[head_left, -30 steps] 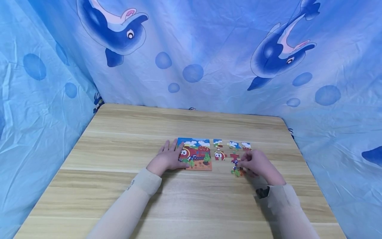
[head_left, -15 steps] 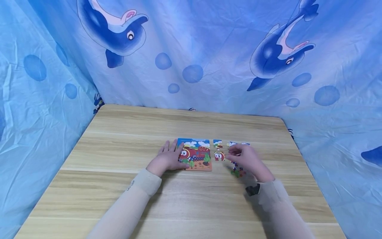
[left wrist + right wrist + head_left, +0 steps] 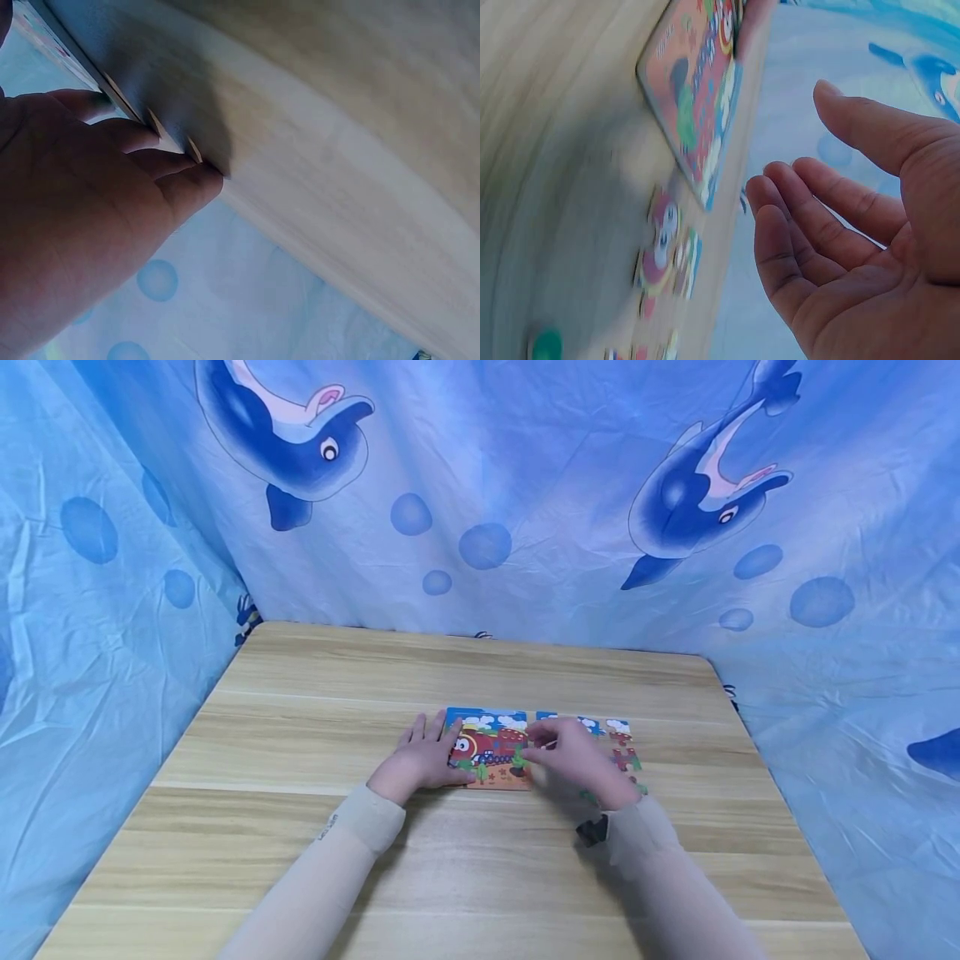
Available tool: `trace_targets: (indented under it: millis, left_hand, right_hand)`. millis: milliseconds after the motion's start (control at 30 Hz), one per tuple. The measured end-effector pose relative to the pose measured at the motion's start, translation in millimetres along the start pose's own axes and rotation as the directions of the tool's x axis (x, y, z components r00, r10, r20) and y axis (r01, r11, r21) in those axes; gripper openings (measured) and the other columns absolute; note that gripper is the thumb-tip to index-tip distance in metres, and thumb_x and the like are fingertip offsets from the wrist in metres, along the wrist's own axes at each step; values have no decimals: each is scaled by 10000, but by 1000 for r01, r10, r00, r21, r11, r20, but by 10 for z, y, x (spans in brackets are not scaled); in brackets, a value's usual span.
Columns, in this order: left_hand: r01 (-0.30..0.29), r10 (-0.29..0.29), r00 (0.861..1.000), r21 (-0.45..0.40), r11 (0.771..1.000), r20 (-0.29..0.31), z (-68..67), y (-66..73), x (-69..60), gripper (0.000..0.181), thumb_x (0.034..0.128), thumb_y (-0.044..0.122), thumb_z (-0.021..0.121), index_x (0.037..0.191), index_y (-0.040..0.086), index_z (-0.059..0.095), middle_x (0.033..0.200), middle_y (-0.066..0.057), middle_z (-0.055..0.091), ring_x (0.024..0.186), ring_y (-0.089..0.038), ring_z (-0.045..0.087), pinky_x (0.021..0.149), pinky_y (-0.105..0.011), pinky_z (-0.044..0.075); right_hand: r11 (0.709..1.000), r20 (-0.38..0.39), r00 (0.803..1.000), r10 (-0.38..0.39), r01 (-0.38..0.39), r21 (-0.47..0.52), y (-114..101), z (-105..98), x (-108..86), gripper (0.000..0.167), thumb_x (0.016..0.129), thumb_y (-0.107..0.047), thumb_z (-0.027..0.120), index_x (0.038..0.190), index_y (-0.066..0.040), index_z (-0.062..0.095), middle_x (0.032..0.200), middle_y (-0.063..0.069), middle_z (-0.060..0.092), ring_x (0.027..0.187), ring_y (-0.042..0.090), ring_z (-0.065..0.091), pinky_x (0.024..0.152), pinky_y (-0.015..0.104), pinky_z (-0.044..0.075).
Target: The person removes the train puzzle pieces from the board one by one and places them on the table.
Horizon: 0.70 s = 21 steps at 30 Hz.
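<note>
A picture puzzle board [image 3: 491, 752] with a red, big-eyed train under a blue sky lies flat mid-table. My left hand [image 3: 420, 762] rests on its left side, fingers spread. The left wrist view shows the fingertips of this left hand [image 3: 97, 202] touching down at the surface. Over the board's right edge hovers my right hand [image 3: 576, 762], partly covering the loose pieces. From the right wrist view, the right hand [image 3: 855, 232] has its thumb apart from loosely bent fingers, nothing between them. A jigsaw piece with eyes [image 3: 658, 244] lies beside the board [image 3: 686, 90].
Several loose jigsaw pieces lie right of the board, including a cloud piece [image 3: 618, 727] and a red-and-green piece [image 3: 626, 759]. The wooden table [image 3: 465, 868] backs onto a blue curtain [image 3: 555, 602] printed with dolphins and bubbles. A dark band [image 3: 592, 832] circles the right wrist.
My right hand has moved left from the right-hand loose pieces, past the eyed piece, to the board's right edge. My left hand has stayed in place on the board.
</note>
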<state>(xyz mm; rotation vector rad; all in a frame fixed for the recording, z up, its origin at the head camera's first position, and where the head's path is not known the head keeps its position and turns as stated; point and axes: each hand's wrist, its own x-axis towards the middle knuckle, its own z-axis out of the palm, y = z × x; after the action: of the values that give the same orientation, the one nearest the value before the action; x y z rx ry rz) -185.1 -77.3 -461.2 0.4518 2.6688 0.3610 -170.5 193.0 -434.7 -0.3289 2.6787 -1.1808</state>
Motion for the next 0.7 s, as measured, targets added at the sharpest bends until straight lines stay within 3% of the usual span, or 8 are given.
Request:
trace_targets:
  millis: [133,400,700]
  left_hand:
    - [-6,6,1000,0,1000,5,-10,-5,-5,1064,885,696,637,1652,157,134,1686,-172,-7,1500,-471,-42,1180,-599,72]
    - [-56,56,998,-35,998,-6,-22,-51,-44,1209,803,692,740,1645,90,115,1674,-220,13,1494,-487,-32,1182,-591,64]
    - [-36,37,999,11,999,-26,-35,-105,-31,1273,747,699,783,1649,111,106,1671,-224,29,1490,-497,-11,1175,-606,94]
  right_hand:
    - [999,22,1000,-10,11,-43,-86,130,94,348,911,-257,807,1210,-92,742,1022,-32,704,944,137,653,850,384,555]
    - [996,130,991,-44,55,-76,-213,354,243,354,924,-260,792,1230,-93,733,1069,-5,711,946,118,649,861,378,552]
    - [966,201,977,-69,115,-230,-342,631,368,340,886,-268,825,1166,-89,756,1067,-6,690,971,138,597,924,389,498]
